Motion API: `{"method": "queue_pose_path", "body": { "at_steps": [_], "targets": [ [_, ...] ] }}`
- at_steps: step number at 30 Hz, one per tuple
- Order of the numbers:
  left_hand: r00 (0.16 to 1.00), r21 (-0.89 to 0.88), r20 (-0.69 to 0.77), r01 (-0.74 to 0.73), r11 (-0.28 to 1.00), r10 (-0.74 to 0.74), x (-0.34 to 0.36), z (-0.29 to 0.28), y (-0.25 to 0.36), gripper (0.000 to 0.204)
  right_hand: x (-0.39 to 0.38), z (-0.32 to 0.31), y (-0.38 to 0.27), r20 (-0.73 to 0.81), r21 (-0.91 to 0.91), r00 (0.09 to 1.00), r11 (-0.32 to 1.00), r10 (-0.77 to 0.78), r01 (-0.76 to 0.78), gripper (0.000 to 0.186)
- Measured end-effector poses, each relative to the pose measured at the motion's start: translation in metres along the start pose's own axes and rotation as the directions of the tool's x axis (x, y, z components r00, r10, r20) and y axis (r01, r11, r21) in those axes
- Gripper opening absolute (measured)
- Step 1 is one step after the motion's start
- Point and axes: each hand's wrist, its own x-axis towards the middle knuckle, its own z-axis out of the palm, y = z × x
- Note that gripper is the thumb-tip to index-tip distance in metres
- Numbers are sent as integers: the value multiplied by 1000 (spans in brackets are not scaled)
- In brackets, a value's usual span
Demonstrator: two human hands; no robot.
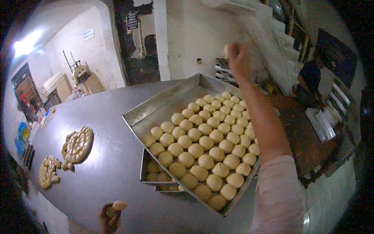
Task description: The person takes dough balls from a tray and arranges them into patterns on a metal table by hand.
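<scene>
My left hand (107, 221), low at the table's near edge, is closed around a piece of pale dough (120, 205), with more dough showing under the fingers. My right hand (239, 58) is raised high beyond the far right side of a metal tray (142, 113). Its fingers are curled and slightly blurred, with a small pale lump that looks like dough (226, 51) at their edge. Rows of round dough balls (196, 151) fill most of the tray, while a strip along its far left side shows bare metal. My right forearm hides part of the tray's right edge.
Beneath the tray sit other trays (146, 171) with dough balls. Two coils of dough pieces (78, 145) (48, 171) lie on the left of the metal table (113, 128). A person (310, 80) is at the right, near a brown table (294, 128) and metal pans (320, 124).
</scene>
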Motion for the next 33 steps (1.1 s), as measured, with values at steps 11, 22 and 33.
{"method": "queue_pose_path", "body": {
  "at_steps": [11, 22, 33],
  "targets": [
    [841, 405, 155, -533, 743, 519, -3, 22, 47, 26, -62, -106, -187, 492, 542, 862, 818, -123, -193, 25],
    [423, -23, 491, -868, 496, 762, -2, 43, 39, 25, -400, -193, -251, 976, 43, 210, 899, 55, -437, 39],
    [880, -548, 472, 242, 801, 58, 31, -24, -100, 45, -490, -172, -185, 534, -642, 749, 764, 394, 56, 29]
  ]
}}
